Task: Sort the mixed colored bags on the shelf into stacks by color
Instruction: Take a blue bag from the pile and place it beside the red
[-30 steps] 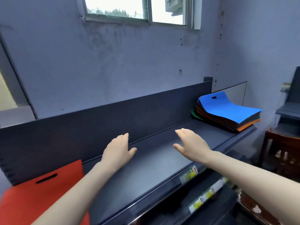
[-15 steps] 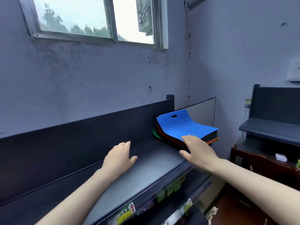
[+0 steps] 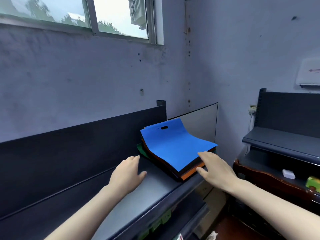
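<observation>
**Mixed pile sits at the right end of the shelf, a hand on each side**

The stack of bags [image 3: 186, 173] lies on the dark shelf [image 3: 155, 187], right at its far right end against the clear end panel [image 3: 199, 123]. A blue bag [image 3: 174, 146] is on top, with its handle end curling up the back. An orange bag [image 3: 190, 175] shows along the near edge and a green bag [image 3: 141, 149] pokes out on the left.

The right hand [image 3: 216, 168] has straight fingers at the stack's near right corner, thumb by the orange edge, not pinching anything (can't tell if it's actually touching). The left hand [image 3: 127, 172] is flat and relaxed over the shelf just left of the pile, holding nothing.
</observation>
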`<state>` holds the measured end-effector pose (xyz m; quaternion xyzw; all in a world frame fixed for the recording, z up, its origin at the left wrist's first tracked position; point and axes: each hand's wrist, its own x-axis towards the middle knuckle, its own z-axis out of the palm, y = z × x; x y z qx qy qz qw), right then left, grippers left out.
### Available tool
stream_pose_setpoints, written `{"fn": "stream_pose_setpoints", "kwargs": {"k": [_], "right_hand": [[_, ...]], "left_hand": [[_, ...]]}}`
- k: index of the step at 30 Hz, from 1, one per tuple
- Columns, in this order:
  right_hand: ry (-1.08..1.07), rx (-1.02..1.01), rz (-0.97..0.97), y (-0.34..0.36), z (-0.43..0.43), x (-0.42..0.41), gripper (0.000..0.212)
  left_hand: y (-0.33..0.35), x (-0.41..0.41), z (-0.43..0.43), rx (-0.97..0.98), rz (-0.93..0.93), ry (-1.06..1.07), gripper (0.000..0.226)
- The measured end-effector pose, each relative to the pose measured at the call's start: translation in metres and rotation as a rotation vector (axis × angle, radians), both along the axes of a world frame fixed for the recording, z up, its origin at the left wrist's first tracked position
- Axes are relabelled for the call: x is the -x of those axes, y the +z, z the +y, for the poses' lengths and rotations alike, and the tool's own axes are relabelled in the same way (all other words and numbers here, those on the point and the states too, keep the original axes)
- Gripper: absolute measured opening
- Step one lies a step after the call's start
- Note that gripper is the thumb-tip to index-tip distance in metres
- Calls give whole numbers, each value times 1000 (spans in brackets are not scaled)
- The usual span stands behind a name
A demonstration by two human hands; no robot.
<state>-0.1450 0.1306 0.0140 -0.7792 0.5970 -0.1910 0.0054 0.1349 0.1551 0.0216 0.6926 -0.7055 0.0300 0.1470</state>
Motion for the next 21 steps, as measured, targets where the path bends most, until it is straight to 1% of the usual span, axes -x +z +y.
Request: {"fn": "stream_pose_setpoints", "kwargs": {"k": [4,8,12,15,17,21], "right_hand": [[7,-18,12,9,-55,12,58],[5,-11,-23,18,-105,20,58],[27,-10,-26,9,-141,28,57],[36,-56,-28,3,-164,34,57],[41,-77,-30,3,-177,37,53],[71,-133,-78,3,-204,41,37]], "left_hand": [[-3,1,-46,0,27,40,62],[-4,3,-83,1,111,86,66],[-13,10,-111,-12,187,107,66],[-17,12,-125,-27,198,124,66],[-15,12,-131,-45,190,167,68],[-12,16,-145,-62,218,240,65]]}}
